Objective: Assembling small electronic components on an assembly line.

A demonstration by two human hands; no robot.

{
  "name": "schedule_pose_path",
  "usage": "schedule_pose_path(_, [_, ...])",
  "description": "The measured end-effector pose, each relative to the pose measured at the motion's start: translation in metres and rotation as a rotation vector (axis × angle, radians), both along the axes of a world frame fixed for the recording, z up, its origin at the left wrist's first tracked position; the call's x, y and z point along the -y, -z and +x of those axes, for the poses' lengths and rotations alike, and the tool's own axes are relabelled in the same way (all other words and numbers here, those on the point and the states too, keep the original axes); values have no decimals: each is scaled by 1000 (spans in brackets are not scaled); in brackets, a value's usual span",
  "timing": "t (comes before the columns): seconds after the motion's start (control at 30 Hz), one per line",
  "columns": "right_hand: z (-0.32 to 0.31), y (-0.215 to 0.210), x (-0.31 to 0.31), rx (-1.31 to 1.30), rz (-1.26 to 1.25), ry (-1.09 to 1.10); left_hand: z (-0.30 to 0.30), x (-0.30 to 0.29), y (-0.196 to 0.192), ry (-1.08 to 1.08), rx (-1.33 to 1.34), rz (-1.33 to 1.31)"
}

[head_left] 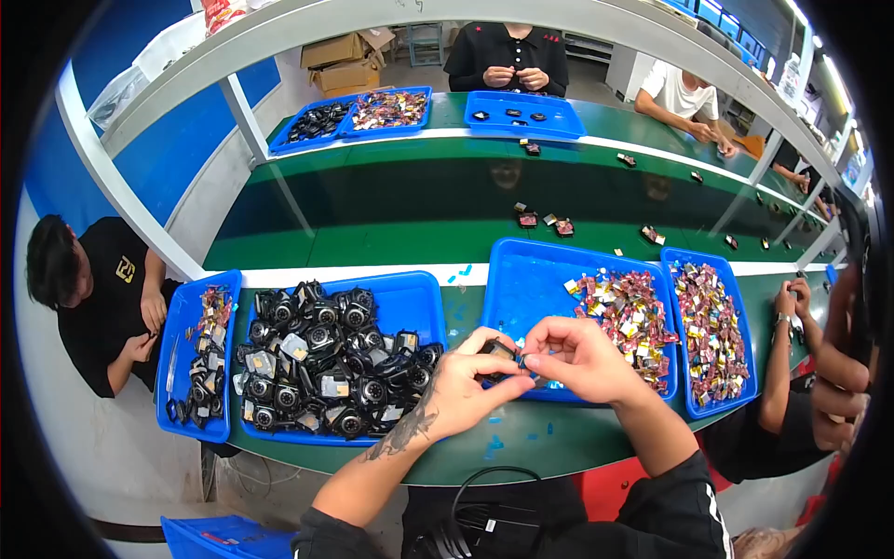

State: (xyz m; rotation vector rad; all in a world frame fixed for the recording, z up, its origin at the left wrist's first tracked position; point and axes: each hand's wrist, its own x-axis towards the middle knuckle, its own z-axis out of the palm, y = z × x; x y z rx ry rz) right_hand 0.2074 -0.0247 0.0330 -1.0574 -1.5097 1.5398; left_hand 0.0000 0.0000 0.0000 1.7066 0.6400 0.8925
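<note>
1. Fingertips [515, 365] of both hands, left hand [463, 391] and right hand [582, 359], pinch one small black camera module [503, 352], steadying it.
2. It's above the blue tray [531, 279]'s front edge, loose modules [326, 359] within reach.

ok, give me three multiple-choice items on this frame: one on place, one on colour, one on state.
1. Where is the tray of black round parts?
A. left of the hands
B. right of the hands
C. on the far side of the belt

2. What colour are the trays?
A. red
B. blue
C. white

3. What are the left hand and right hand doing?
A. resting flat and empty
B. pinching a small dark part between them
C. lifting a tray

Answers:
1 A, the heaped tray sits left of both hands.
2 B, all tray rims show blue.
3 B, fingertips of both hands meet on the part.
</note>
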Motion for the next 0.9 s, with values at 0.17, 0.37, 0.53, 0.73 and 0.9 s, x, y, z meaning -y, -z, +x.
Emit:
schedule_pose_path(0.17, [-8, -2, 6, 18, 72, 235, 11, 5, 8, -191, -60, 108])
schedule_pose_path(0.37, [-19, 12, 7, 466, 577, 363, 11, 4, 7, -216, -103, 132])
schedule_pose_path(0.53, [-25, 19, 7, 796, 956, 353, 12, 6, 9, -240, -90, 68])
schedule_pose_path(0.73, [-6, 10, 9, 879, 778, 350, 9, -2, 19, -211, 27, -67])
schedule_pose_path(0.9, [4, 19, -5, 583, 578, 281, 6, -1, 11, -68, 120, -386])
